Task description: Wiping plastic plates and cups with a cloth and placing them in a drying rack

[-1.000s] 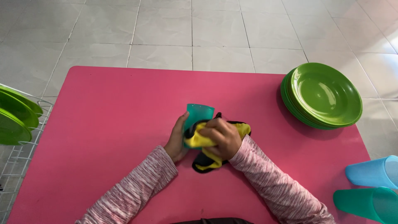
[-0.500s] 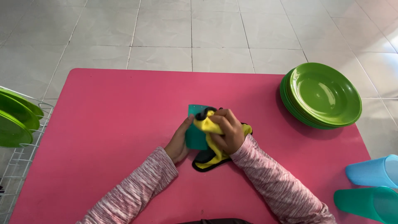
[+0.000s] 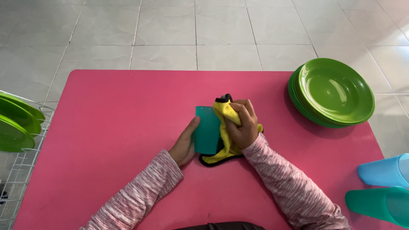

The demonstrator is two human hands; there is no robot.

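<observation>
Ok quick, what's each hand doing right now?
Left hand: closed around the teal cup.
Right hand: closed on the yellow cloth, pressed against the cup.

Teal plastic cup gripped over the pink table; yellow black-edged cloth bunched against its right side

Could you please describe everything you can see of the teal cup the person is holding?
The teal cup is a plain, smooth tumbler that looks like translucent plastic, with no handle. It sits over the middle of the pink table; whether it rests on it is unclear. The left hand grips its left side, and the right hand presses a yellow cloth with black edging against its right side.
</observation>
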